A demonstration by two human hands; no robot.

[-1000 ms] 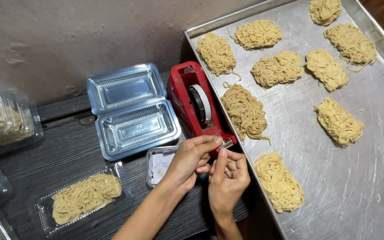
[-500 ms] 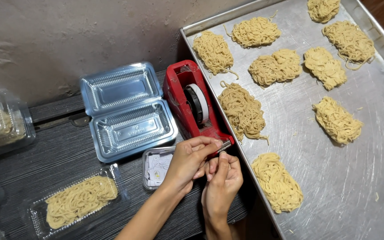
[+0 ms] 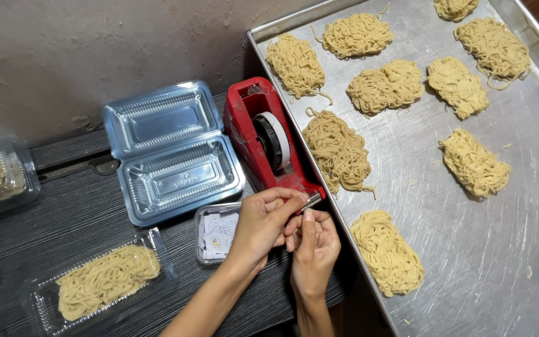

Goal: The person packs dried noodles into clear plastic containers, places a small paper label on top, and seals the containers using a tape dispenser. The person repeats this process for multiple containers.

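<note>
Both hands unmoved at red tape dispenser [image 3: 263,140] cutter: left hand [image 3: 262,223] and right hand [image 3: 313,246] fingers pinching tape end; pull ongoing.

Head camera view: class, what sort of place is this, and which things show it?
Probably a small food-packing bench: a large metal tray of raw yellow noodle portions, an open clear plastic clamshell box, and a red tape dispenser.

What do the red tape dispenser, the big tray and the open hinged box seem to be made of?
The red tape dispenser looks like glossy moulded plastic. The big grey tray appears to be metal, judging by its dull shine and circular scratches. The open clear hinged box seems to be thin transparent plastic with ribbed, reflective walls.
</note>
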